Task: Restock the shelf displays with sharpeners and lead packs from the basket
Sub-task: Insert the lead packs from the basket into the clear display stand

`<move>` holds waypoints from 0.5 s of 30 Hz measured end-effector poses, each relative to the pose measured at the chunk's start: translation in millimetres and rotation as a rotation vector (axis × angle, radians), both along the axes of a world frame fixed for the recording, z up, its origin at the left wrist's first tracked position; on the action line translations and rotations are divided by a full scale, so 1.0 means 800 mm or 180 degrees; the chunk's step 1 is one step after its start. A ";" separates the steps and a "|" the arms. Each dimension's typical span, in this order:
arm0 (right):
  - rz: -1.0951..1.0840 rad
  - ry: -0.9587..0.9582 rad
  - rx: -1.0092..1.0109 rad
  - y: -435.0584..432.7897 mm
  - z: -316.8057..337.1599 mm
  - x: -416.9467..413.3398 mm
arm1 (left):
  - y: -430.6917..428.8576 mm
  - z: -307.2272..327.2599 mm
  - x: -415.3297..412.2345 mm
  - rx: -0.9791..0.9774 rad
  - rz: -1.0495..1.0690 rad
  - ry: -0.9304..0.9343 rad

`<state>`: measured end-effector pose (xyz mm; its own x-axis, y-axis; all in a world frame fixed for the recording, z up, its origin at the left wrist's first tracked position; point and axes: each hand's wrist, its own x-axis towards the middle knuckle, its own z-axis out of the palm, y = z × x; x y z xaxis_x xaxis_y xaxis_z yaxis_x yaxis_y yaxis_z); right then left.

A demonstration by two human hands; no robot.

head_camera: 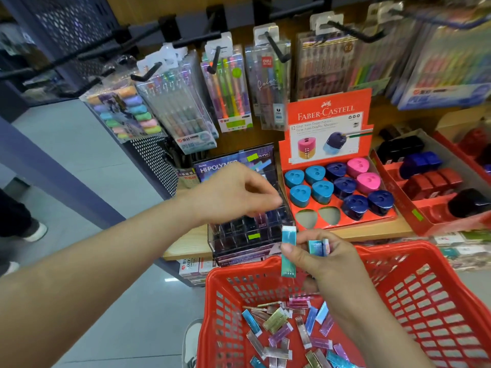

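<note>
Plenty remains: lead packs (292,333) litter the red basket (438,293), and the sharpener tray (337,192) has two empty holes. Right hand (332,261) pinches teal packs; left hand (233,192), fingertips pressed together, hovers over the clear lead display (247,229)

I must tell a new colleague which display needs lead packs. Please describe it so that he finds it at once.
Find the red Faber-Castell sharpener tray on the wooden shelf. Directly left stands the lead pack display. Unlike its red neighbours, it is clear plastic with small dark compartments.
</note>
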<state>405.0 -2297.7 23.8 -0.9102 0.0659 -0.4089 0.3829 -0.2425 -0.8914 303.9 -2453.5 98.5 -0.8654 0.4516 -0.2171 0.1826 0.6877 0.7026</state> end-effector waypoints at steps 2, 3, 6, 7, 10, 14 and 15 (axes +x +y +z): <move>0.0007 0.0180 0.0141 -0.002 0.000 0.000 | 0.011 -0.006 0.018 -0.0313 -0.0445 0.0253; -0.0011 0.0258 0.0196 -0.002 0.001 -0.001 | 0.013 -0.011 0.025 -0.0420 -0.0505 0.0414; 0.0028 0.0369 0.0273 -0.005 0.000 -0.004 | 0.006 -0.027 0.032 -0.0434 -0.0323 0.0414; 0.0064 0.0389 0.0263 -0.006 0.000 -0.004 | 0.003 -0.031 0.033 -0.0378 -0.0232 0.0287; 0.0066 0.0335 0.0043 -0.013 -0.002 -0.004 | -0.005 -0.031 0.034 0.0056 0.0145 -0.0147; -0.0484 -0.0355 -0.2051 -0.004 0.000 -0.010 | -0.034 -0.020 0.010 0.0454 0.0949 -0.0138; -0.0555 -0.0440 -0.2381 0.002 0.002 -0.009 | -0.044 -0.017 0.000 0.0456 0.1106 0.0044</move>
